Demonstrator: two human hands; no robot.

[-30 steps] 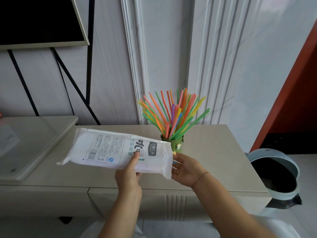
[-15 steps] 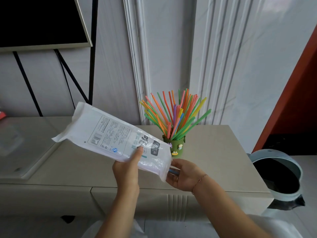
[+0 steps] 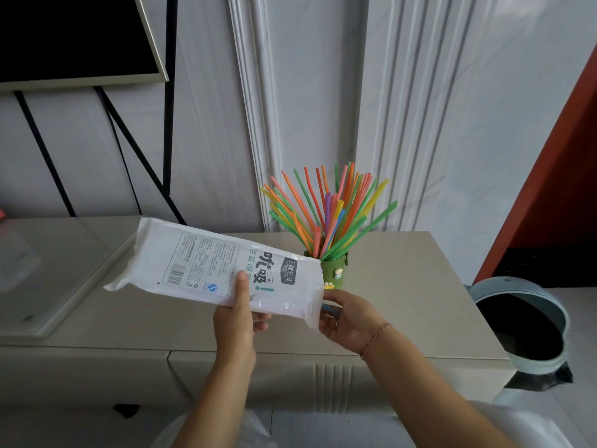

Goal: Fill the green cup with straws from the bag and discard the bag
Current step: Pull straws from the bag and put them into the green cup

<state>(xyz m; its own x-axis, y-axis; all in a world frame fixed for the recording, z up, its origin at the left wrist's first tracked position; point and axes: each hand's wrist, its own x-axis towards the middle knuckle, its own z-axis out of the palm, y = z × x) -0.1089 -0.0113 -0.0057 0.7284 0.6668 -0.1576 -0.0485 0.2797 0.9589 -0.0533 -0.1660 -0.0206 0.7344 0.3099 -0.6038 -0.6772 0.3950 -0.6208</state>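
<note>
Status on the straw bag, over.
Left hand grips bag, tilted. Right hand pinches blue straw at its mouth. Green cup packed with straws. Bin uncovered, unobstructed.

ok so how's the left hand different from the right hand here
The left hand grips the white bag near its middle, thumb on the printed face; the right hand sits at the bag's open end, fingers round a blue straw. The right wrist wears a thin bracelet; the left is bare. Both work the same bag, near the green cup.
</note>
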